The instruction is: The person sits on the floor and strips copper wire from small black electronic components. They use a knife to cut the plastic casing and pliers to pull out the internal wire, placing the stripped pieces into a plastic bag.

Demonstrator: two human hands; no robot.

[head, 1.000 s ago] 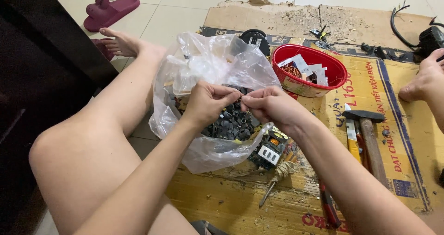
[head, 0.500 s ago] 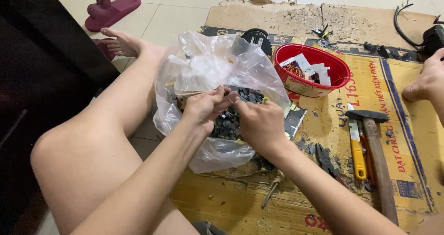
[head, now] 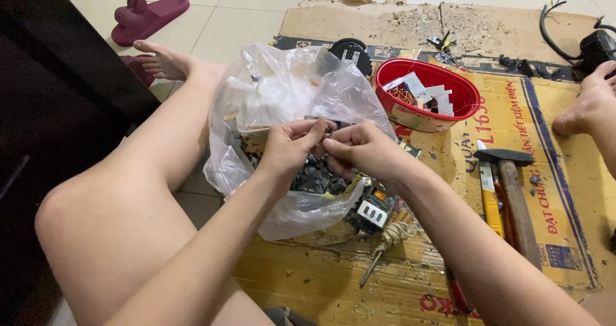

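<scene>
My left hand (head: 290, 147) and my right hand (head: 363, 151) meet above a clear plastic bag (head: 282, 101) that is full of small dark electronic scraps (head: 317, 178). The fingertips of both hands pinch a small piece between them at the bag's open mouth; the piece is too small to make out. A small circuit part with a white block (head: 372, 212) lies at the bag's right edge, under my right wrist. My bare left leg (head: 147, 172) stretches along the left side of the bag.
A red bowl (head: 449, 88) of copper wire and white bits sits behind the bag. A hammer (head: 510, 191) and a yellow utility knife (head: 491, 201) lie on the yellow cardboard (head: 564, 172) at right. A screwdriver (head: 378, 262), maroon slippers (head: 149, 17), a black cable (head: 564, 34).
My right hand has risen from inside the bag and come back to meet my left hand at the bag's mouth. The circuit part by the bag shows again.
</scene>
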